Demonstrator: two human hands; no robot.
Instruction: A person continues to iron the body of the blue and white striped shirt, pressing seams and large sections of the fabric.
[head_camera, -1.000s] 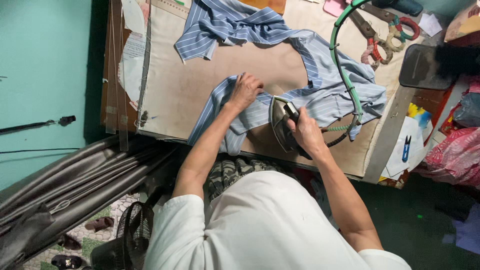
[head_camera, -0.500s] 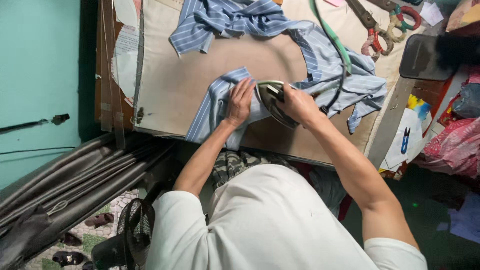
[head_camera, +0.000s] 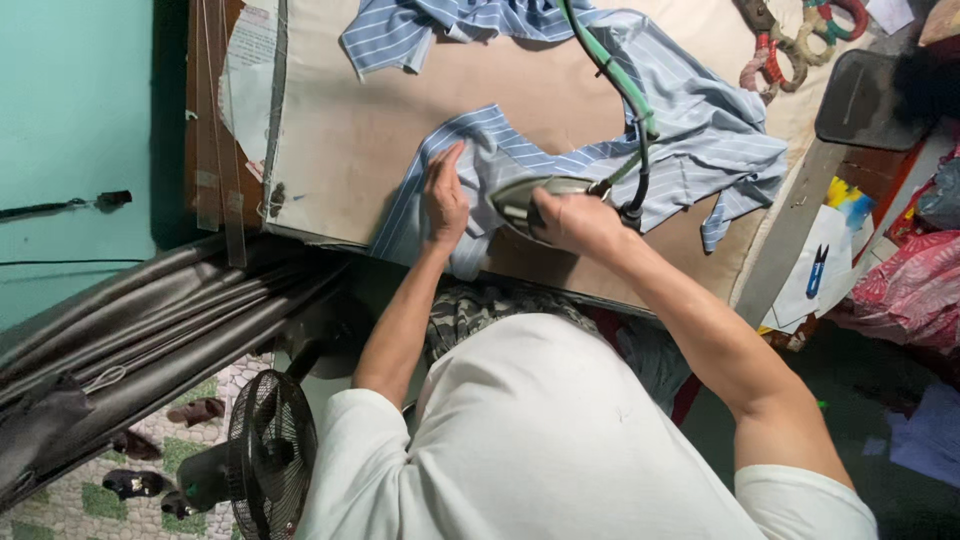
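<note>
Pressing under way — right hand (head_camera: 570, 218) fingers closed round the iron (head_camera: 530, 195); left hand (head_camera: 445, 195) fingers flat, open on the striped cloth (head_camera: 690, 120) beside it — next, smooth ahead.

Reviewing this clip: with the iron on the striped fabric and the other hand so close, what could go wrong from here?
1. The left hand lies flat on the blue-and-white striped cloth right beside the grey metal iron; its fingers might get burned.
2. The green iron cord trails across the cloth and could snag or drag it.
3. The cloth hangs over the near edge of the tan padded table and might slip.
</note>
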